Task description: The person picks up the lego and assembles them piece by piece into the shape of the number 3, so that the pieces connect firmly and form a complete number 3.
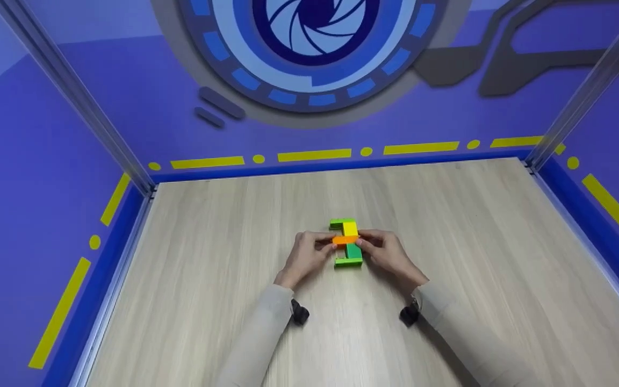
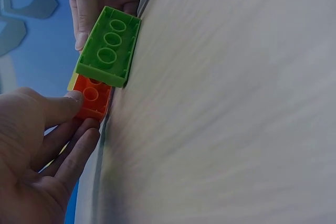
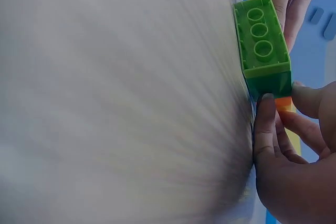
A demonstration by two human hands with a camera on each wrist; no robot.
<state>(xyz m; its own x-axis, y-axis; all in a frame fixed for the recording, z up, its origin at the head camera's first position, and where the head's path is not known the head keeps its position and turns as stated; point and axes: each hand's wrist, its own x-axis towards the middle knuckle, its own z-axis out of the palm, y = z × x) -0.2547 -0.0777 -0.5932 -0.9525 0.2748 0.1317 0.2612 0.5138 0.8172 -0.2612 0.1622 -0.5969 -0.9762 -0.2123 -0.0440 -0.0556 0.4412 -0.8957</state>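
Block assembly (image 1: 346, 242) of green, yellow and orange bricks lies on the light wood-grain table (image 1: 449, 226), directly between both sets of fingers. Left hand (image 1: 305, 257): fingers pinch the orange brick (image 2: 92, 98) at its left end. Right hand (image 1: 387, 252): fingers grasp the assembly's opposite side, beside the green brick (image 3: 262, 40). Behind the fingers, blue walls (image 1: 30, 161) with yellow dashes enclose the table; metal corner posts (image 1: 73, 91) rise from its far corners.

Pale wood-grain tabletop (image 1: 449, 279), purple walls (image 1: 30, 177) w/ yellow dashes (image 1: 314, 155), big blue aperture graphic (image 1: 315, 37), metal corner posts (image 1: 73, 97).
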